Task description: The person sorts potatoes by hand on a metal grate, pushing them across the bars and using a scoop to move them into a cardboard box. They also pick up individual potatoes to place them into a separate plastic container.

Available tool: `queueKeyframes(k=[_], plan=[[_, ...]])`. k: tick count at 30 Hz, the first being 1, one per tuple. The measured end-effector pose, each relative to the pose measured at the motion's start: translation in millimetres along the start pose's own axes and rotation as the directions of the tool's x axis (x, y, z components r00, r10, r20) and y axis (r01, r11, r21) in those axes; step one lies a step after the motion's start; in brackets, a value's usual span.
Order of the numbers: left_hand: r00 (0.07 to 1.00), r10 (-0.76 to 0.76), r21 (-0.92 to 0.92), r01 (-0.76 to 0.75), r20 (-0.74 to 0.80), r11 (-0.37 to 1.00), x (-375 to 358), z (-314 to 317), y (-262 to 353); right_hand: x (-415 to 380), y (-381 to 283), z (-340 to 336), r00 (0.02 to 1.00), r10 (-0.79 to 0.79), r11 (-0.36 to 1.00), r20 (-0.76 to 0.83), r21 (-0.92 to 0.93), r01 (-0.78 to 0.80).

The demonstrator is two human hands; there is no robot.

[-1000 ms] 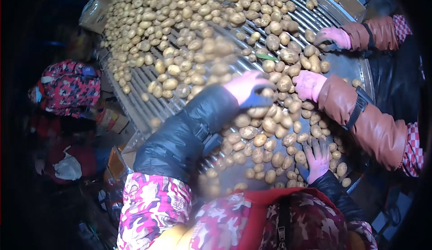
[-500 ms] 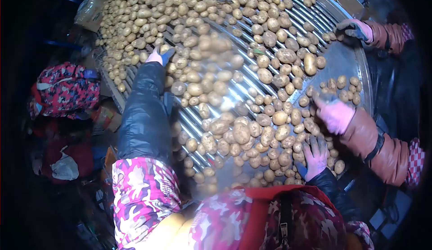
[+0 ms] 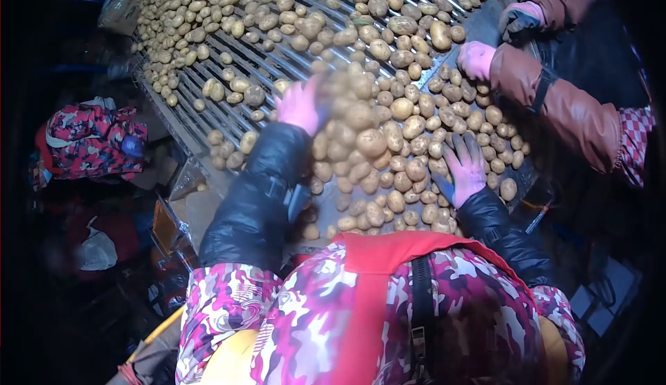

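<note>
Many potatoes [image 3: 402, 107] lie over a slatted metal rack [image 3: 229, 55] and the plate at its near end. My left hand [image 3: 301, 106], in a pink and dark glove, presses against the left side of a potato heap, its fingers spread. Some potatoes beside it are blurred by motion. On the right, my right hand [image 3: 463, 170] lies spread on the potatoes near the plate's edge, palm down. Neither hand has a potato gripped that I can make out.
A co-worker's gloved hands [image 3: 477, 60] are over the rack's right edge, close to my right hand's side. Another person in a patterned garment [image 3: 94, 139] is at the left. A filled bag [image 3: 123, 3] stands at the upper left.
My left hand has come from the far left of the rack toward me and rightward, and potatoes are heaped nearer. My right hand stays spread. The co-worker's near hand has moved farther away.
</note>
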State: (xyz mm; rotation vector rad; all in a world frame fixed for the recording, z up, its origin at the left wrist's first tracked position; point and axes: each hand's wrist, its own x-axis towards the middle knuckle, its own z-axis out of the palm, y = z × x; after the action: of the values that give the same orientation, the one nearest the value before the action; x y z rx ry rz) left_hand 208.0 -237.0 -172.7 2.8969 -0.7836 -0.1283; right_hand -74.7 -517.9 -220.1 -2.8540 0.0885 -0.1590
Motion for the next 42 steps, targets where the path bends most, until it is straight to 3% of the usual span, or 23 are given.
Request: queueKeyframes(k=[5,8,14,18,20,22,24,26,28,29,30,32,33,35,36,37,38,40,41,42], plan=[[0.982,-0.023,-0.310,-0.037,-0.189,0.950,-37,20,-23,-3,4,9,0.995,-0.020,1.000,-0.093,0.015,0.022],[0.974,-0.226,-0.322,0.215,0.001,0.922,-43,-18,-4,-4,-1,9,0.990,-0.036,0.999,-0.138,0.015,0.038],[0.955,-0.254,-0.263,0.286,0.151,0.921,-9,-27,5,-6,4,12,0.982,-0.056,0.998,-0.182,0.002,0.058],[0.946,-0.247,-0.430,0.317,0.212,0.845,0,-42,14,-7,7,16,0.986,-0.042,0.999,-0.160,-0.002,0.042],[0.943,-0.275,-0.468,0.333,0.190,0.819,11,-15,-19,-6,3,12,0.989,-0.027,0.999,-0.143,0.017,0.029],[0.980,-0.195,-0.372,0.168,-0.037,0.913,4,3,-29,-4,5,14,0.987,-0.034,0.999,-0.157,0.012,0.036],[0.959,-0.093,-0.262,0.020,-0.266,0.965,-12,11,-30,-3,4,13,0.989,-0.033,0.999,-0.144,0.002,0.034],[0.933,-0.138,-0.320,0.026,-0.334,0.947,-27,4,-13,-7,5,11,0.993,-0.016,1.000,-0.116,-0.003,0.016],[0.904,-0.288,-0.759,-0.059,-0.317,0.648,-60,2,-5,-1,0,10,0.996,-0.047,0.999,-0.074,-0.006,0.047],[0.922,-0.376,-0.900,0.086,-0.091,0.428,-79,-13,-1,1,-1,13,0.996,-0.055,0.998,-0.076,-0.020,0.054],[0.977,-0.206,-0.965,0.005,-0.052,0.263,-89,-6,-18,0,0,16,0.995,-0.062,0.998,-0.080,-0.030,0.060],[0.984,-0.164,-0.933,-0.120,-0.067,-0.338,-151,-47,11,1,1,19,0.995,-0.083,0.992,-0.048,-0.097,0.078],[0.970,-0.139,-0.858,-0.242,-0.200,-0.453,-171,-65,21,-4,-3,23,0.992,-0.084,0.993,-0.089,-0.093,0.076],[0.868,-0.196,-0.836,-0.494,-0.457,-0.239,-208,-63,31,-3,13,32,0.981,-0.150,0.984,-0.122,-0.120,0.135],[0.954,-0.258,-0.899,-0.244,-0.155,-0.364,-231,-69,34,-1,19,33,0.978,-0.176,0.978,-0.111,-0.132,0.161],[0.942,-0.294,-0.846,-0.020,0.163,-0.533,-254,-76,36,0,20,31,0.992,-0.121,0.988,-0.041,-0.105,0.116],[0.951,-0.300,-0.876,-0.078,0.078,-0.477,-272,-47,29,2,21,33,0.994,-0.110,0.987,-0.024,-0.122,0.106],[0.984,0.098,-0.700,0.173,0.147,-0.693,-310,-31,-19,-4,10,30,0.989,-0.126,0.976,-0.074,-0.190,0.110],[0.990,0.078,-0.800,0.138,0.114,-0.584,-336,-18,-29,-4,21,37,0.969,-0.211,0.964,-0.127,-0.190,0.185],[0.995,0.058,-0.884,0.099,0.081,-0.457,-361,-6,-42,-4,22,37,0.976,-0.193,0.967,-0.102,-0.186,0.172]])
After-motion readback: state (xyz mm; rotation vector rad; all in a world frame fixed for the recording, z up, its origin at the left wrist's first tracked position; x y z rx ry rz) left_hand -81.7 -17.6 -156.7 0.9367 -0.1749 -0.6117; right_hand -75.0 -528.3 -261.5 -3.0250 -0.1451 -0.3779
